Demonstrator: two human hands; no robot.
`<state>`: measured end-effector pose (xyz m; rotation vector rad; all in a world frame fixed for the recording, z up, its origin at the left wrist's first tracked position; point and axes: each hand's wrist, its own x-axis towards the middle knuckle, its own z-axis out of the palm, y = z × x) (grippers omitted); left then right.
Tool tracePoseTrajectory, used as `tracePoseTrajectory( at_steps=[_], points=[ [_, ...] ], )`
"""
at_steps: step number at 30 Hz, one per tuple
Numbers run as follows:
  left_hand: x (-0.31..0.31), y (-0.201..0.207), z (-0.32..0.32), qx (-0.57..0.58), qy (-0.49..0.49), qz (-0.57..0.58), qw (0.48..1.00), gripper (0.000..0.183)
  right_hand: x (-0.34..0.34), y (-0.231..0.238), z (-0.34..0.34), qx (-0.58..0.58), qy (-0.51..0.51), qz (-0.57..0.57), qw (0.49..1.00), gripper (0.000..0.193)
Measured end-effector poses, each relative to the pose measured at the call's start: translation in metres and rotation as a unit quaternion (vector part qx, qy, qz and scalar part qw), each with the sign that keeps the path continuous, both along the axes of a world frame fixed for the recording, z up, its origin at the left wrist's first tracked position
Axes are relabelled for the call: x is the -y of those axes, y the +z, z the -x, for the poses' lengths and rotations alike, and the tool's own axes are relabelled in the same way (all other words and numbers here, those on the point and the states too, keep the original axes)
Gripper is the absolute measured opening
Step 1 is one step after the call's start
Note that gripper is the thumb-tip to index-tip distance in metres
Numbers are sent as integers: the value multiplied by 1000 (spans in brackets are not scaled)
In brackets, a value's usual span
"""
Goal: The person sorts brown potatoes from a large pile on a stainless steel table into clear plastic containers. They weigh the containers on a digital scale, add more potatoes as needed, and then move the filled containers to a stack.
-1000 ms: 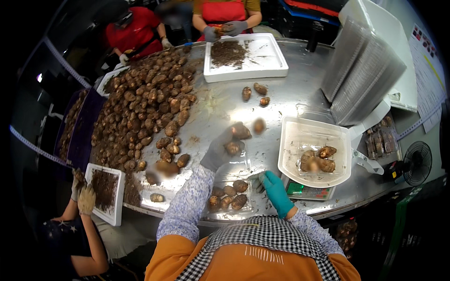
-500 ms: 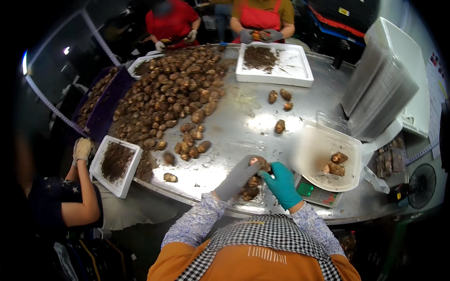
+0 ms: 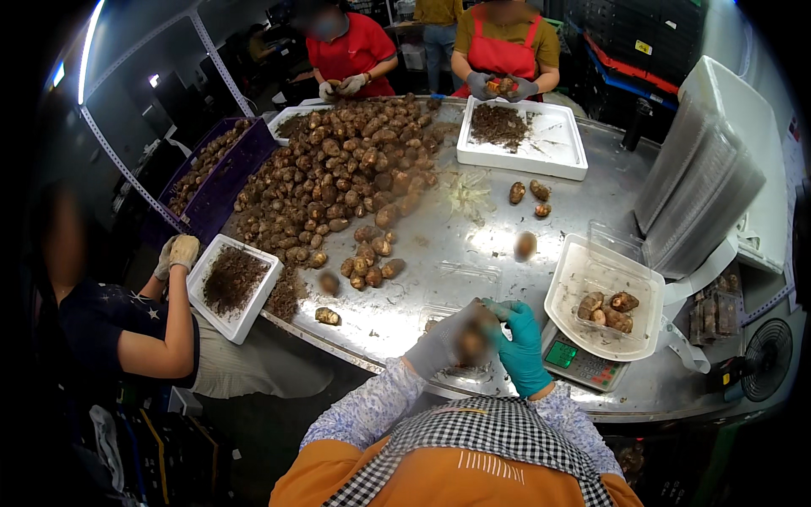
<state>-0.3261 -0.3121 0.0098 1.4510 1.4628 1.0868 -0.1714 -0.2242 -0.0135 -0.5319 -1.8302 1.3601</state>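
Note:
My left hand (image 3: 443, 340), in a grey glove, is closed round a brown taro corm (image 3: 476, 338), which is blurred. My right hand (image 3: 519, 345), in a teal glove, reaches the same corm from the right with its thumb and fingers bent together. Below both hands is a clear plastic tray (image 3: 479, 370), mostly hidden by them. Another clear plastic tray (image 3: 463, 289) lies just beyond. Right of my right hand, a white tub (image 3: 557, 297) stands on a digital scale (image 3: 583, 363), with a clear tray of several corms inside it.
A large heap of taro corms (image 3: 338, 169) covers the table's far left. White foam trays with soil (image 3: 562, 152) stand before co-workers across from me and at left (image 3: 245, 317). Loose corms (image 3: 517, 193) lie ahead. Stacked clear trays (image 3: 701, 186) and a small fan (image 3: 767, 346) are at right.
The whole view has shifted, so the table sits lower and further right. My hands stay together at the corm above the clear tray; the corm has come lower between them.

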Motion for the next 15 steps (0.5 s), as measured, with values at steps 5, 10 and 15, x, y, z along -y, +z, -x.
tracePoseTrajectory(
  at_steps=[5, 10, 15],
  points=[
    [1, 12, -5, -33, -3, -122, 992, 45, 4, 11, -3, -4, -74, -145, 987, 21],
    [-7, -2, -6, -131, -6, -201, 971, 45, 5, 26, -2, -98, -86, -70, 989, 15],
    [-7, 13, -17, 168, 24, 31, 985, 48, -4, 24, -6, -46, -119, 41, 991, 11]
  ],
)
